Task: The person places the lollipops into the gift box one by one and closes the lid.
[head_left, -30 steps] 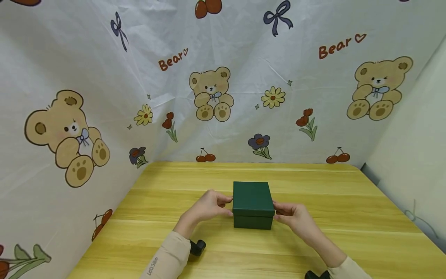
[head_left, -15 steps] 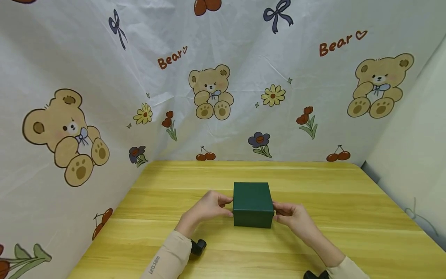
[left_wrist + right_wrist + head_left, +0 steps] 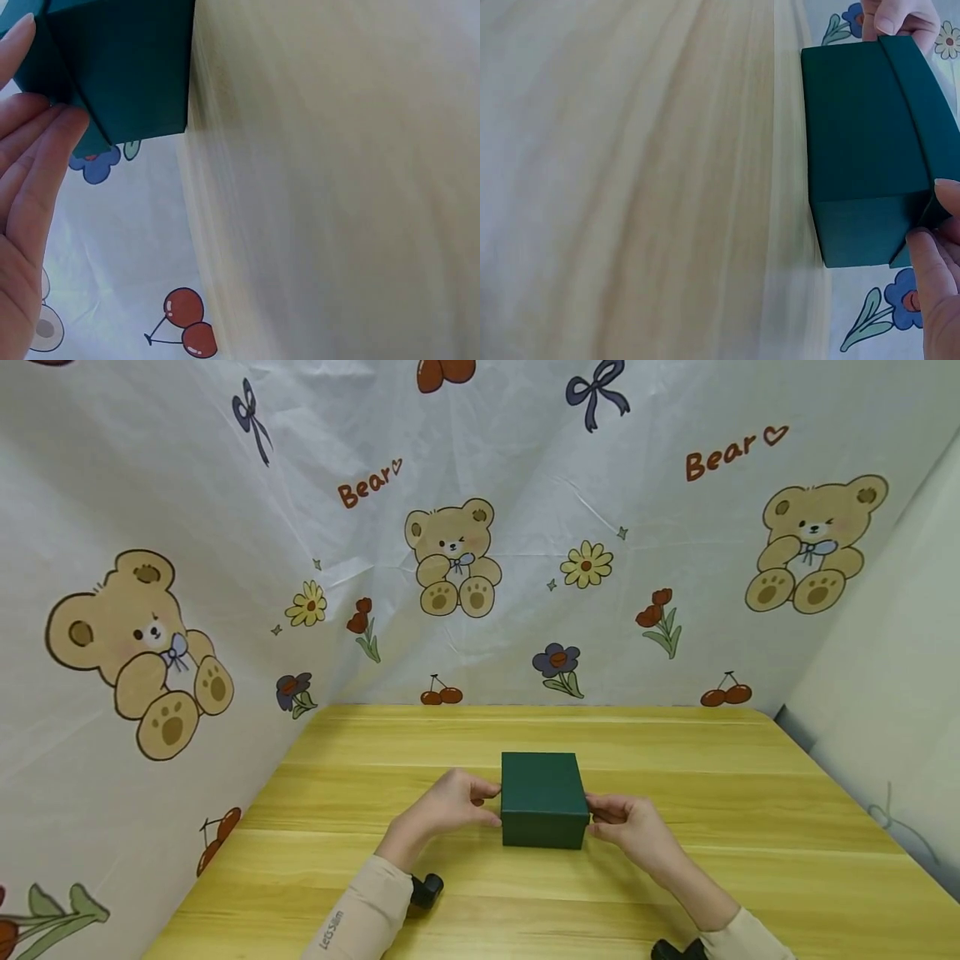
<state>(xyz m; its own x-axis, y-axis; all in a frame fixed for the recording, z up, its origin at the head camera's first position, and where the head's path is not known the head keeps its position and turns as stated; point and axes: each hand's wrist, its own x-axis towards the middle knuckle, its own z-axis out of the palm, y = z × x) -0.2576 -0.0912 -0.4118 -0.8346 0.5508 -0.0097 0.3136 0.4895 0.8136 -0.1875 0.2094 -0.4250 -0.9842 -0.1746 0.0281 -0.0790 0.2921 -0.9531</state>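
Observation:
A dark green box with a fitted lid stands upright on the table. My left hand holds the lid's left side, thumb near the front corner and fingers farther back. On the opposite side, my right hand holds the lid in a similar way. A thin seam between lid and box body shows in the right wrist view, with thumb and a fingertip at the lid edge. In the left wrist view, the left fingers touch the lid at that seam. The box's inside is hidden.
The box stands on a yellow wood-grain table. A white cloth printed with bears, flowers and cherries hangs behind and at the left. Dark wrist-worn devices sit at both sleeves. A pale wall with a thin cord is at the right.
The lid has sunk slightly onto the box since one second ago, and its front seam is now hard to see in the head view. Both hands have hardly moved.

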